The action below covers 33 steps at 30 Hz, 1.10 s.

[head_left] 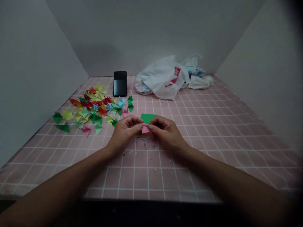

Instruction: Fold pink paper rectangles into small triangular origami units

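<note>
Between both hands, at the middle of the table, is a small folded piece of pink origami paper (145,128). My left hand (127,128) pinches its left side between thumb and fingers. On the right side, my right hand (164,129) grips it the same way. Just behind and beneath the pink paper lies green paper (148,118). Edges of orange and other coloured sheets (146,137) show below the hands, partly hidden by them. To the left of my left hand, many folded paper pieces (96,118) in red, yellow, green, blue and pink lie loosely spread.
A black phone (120,84) stands near the back wall, behind the folded pieces. White plastic bags (163,77) with red print lie crumpled at the back right. A pink checked cloth (213,126) covers the table, and pale walls enclose three sides.
</note>
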### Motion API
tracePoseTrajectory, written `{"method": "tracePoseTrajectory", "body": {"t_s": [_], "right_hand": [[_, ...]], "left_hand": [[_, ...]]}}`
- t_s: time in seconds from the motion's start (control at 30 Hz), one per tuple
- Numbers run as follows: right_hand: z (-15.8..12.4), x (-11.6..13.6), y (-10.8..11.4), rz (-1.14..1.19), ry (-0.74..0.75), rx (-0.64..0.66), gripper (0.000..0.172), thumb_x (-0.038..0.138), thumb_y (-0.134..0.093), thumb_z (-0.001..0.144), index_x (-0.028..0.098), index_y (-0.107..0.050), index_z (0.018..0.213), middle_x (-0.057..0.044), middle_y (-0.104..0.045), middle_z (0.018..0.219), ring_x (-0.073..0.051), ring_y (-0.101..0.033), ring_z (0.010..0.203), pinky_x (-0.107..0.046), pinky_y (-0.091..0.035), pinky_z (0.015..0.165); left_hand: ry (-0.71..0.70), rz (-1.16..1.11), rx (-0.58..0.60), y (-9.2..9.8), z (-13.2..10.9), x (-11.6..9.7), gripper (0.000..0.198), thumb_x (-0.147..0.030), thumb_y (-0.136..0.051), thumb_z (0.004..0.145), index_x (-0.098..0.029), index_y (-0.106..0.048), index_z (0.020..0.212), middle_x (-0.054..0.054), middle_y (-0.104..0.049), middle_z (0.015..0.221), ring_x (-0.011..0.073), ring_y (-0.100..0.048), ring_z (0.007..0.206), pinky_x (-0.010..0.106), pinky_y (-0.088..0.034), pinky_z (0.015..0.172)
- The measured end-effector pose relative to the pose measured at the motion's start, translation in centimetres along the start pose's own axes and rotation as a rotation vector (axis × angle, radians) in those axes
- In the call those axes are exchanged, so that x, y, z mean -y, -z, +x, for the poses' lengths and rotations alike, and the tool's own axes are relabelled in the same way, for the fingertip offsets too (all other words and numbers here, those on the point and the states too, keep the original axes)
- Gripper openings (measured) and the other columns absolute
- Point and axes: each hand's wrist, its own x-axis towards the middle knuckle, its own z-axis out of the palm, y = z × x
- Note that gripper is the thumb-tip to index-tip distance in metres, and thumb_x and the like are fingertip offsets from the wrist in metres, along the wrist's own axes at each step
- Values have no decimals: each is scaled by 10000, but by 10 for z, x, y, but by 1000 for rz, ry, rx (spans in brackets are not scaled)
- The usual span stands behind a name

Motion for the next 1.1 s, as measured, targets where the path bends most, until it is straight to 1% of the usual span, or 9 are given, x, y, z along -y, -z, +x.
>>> {"method": "tracePoseTrajectory", "body": {"t_s": [0.1,0.23,0.33,0.43,0.53,0.63,0.87,1.03,1.1], "right_hand": [[-1,0,-1,42,-13,3,175,327,-679,820,198,-584,749,37,-543,684,-102,-479,575,-265,-379,547],[-1,0,-1,56,-27,22,172,330,-675,829,198,-588,761,38,-542,685,-102,-475,567,-265,-378,540],[-1,1,0,-21,21,11,156,311,-665,836,198,-594,757,29,-550,702,-114,-487,609,-271,-386,568],[-1,2,0,-142,103,-15,124,267,-648,847,195,-610,753,7,-584,753,-138,-525,702,-287,-409,640],[-2,2,0,-212,127,-23,106,244,-628,863,197,-619,769,-10,-613,785,-156,-549,754,-304,-424,682],[-3,1,0,-216,117,-21,105,245,-620,869,198,-619,774,-10,-611,777,-156,-542,748,-306,-419,678],[0,3,2,-255,138,-34,123,243,-631,859,196,-601,750,3,-577,750,-146,-510,708,-302,-387,653],[2,1,7,-337,154,-26,105,210,-612,868,199,-608,764,-2,-591,755,-154,-527,720,-307,-395,670],[2,0,7,-354,170,-5,124,196,-610,868,201,-593,746,-5,-596,757,-157,-541,730,-311,-406,685]], "left_hand": [[12,4,-25,-1,-1,-1,164,-241,-784,667,-159,-696,777,-17,-659,687,104,-590,624,234,-500,621],[40,-10,-4,0,-1,-1,152,-247,-766,679,-159,-688,775,-13,-663,689,103,-592,621,228,-498,622],[66,-23,36,2,0,0,159,-271,-748,706,-162,-687,805,-7,-672,724,113,-611,645,236,-511,641],[86,-7,92,3,2,1,202,-343,-743,748,-167,-691,833,-6,-659,729,128,-616,649,253,-521,631],[66,45,96,4,3,2,218,-356,-773,746,-162,-686,797,-8,-648,715,112,-590,627,235,-494,608],[39,84,84,4,3,2,200,-341,-770,762,-159,-688,785,-7,-643,704,102,-574,617,228,-482,603],[-42,109,88,4,2,-1,126,-291,-714,798,-165,-703,808,-7,-646,692,112,-596,623,231,-516,615],[35,70,122,2,1,-1,189,-337,-743,788,-173,-715,878,6,-682,694,140,-650,619,259,-554,615],[64,75,133,2,1,0,197,-337,-781,752,-174,-718,844,8,-688,691,135,-644,603,248,-542,588]]}}
